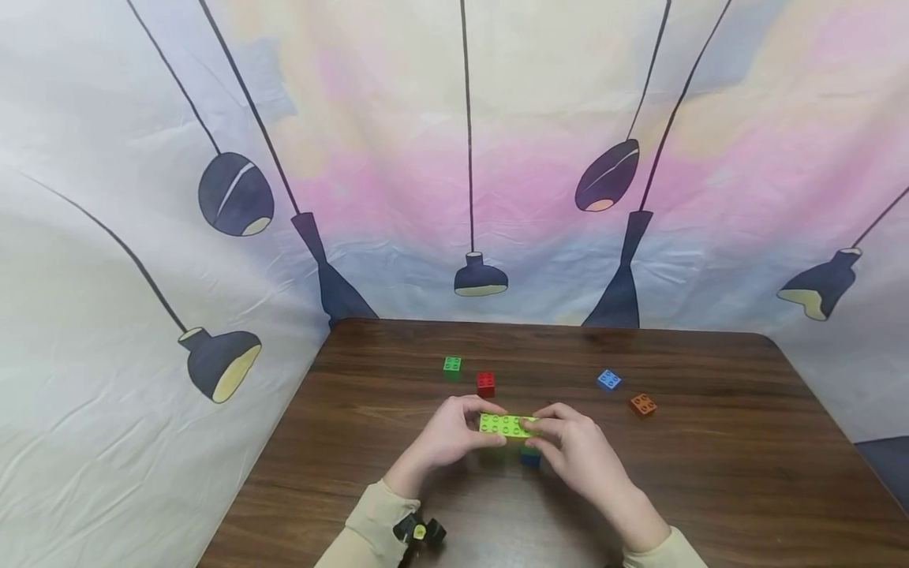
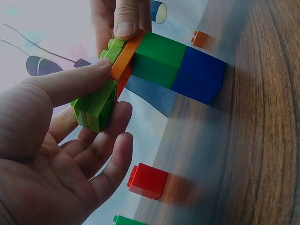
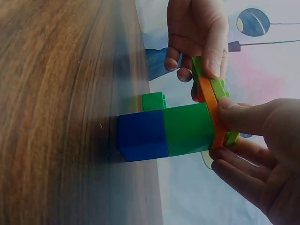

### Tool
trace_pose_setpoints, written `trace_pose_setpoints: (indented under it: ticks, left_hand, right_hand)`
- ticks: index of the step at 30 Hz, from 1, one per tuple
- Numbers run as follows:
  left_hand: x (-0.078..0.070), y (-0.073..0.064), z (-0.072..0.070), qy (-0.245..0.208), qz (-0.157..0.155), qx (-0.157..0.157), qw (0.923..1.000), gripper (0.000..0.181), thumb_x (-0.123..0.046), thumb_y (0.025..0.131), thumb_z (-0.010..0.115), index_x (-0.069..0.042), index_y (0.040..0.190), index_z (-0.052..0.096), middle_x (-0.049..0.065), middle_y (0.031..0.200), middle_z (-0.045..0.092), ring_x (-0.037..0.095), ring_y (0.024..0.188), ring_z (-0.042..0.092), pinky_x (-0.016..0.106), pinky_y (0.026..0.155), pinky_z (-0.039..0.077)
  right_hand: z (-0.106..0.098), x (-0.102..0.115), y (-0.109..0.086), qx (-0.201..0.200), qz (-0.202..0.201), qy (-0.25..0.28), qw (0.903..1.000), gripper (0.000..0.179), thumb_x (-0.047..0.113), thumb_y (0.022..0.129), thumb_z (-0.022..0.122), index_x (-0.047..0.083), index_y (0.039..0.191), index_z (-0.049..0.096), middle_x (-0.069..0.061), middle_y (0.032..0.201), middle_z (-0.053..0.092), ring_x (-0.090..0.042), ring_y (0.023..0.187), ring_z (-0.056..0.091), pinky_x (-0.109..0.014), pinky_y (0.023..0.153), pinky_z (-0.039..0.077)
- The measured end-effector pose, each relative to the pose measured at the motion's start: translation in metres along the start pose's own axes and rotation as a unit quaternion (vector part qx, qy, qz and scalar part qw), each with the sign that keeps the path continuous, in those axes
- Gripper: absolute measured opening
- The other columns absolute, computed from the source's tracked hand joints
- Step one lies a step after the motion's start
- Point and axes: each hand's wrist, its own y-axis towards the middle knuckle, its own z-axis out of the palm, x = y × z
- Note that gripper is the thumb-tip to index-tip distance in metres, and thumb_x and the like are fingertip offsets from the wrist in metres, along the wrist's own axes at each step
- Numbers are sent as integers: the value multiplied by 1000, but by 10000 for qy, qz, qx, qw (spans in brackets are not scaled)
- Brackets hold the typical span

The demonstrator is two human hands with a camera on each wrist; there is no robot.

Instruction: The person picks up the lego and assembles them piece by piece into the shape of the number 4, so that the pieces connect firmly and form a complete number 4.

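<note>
A lime-green toy building brick [image 1: 503, 424] with two rows of studs lies on top of a small stack. Beneath it, in the right wrist view, come a thin orange brick [image 3: 209, 105], a green brick [image 3: 187, 130] and, lowest, a blue brick [image 3: 143, 136] standing on the table. My left hand [image 1: 450, 432] pinches the lime brick's left end, which juts out past the green brick. At the other end, my right hand [image 1: 578, 446] grips the lime and orange layers between thumb and fingers. Fingers partly cover the top studs.
Behind the hands on the wooden table [image 1: 710, 473] lie a small green brick [image 1: 452, 364] and a red brick [image 1: 486, 384]. Farther right are a light blue brick [image 1: 608, 379] and an orange-brown brick [image 1: 643, 405]. A lamp-patterned cloth [image 1: 398, 158] hangs along the table's far edge.
</note>
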Motion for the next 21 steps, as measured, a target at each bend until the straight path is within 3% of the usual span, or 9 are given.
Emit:
trace_pose_setpoints:
  ticks: [5,11,21]
  left_hand:
    - [-1,-1,0,6,32,-2,10000,32,-19,86,92,-14,117,82,-4,106,73,14,77,62,27,67,50]
    - [-1,0,2,-36,62,11,10000,32,-17,86,92,-14,116,82,-4,105,73,12,76,62,27,66,50]
    - [0,0,1,-99,6,9,10000,32,-17,86,92,-13,116,82,-3,105,73,13,77,62,27,67,50]
  right_hand:
    - [-1,-2,2,104,222,213,9995,28,12,84,93,18,110,86,6,106,73,-11,88,72,-28,73,58]
    - [-3,-3,1,246,767,483,9956,26,17,83,94,23,107,86,12,102,73,-11,91,72,-32,76,59]
    - [-1,-5,2,349,871,603,9938,27,18,84,93,28,106,83,16,102,70,-13,95,71,-39,83,60]
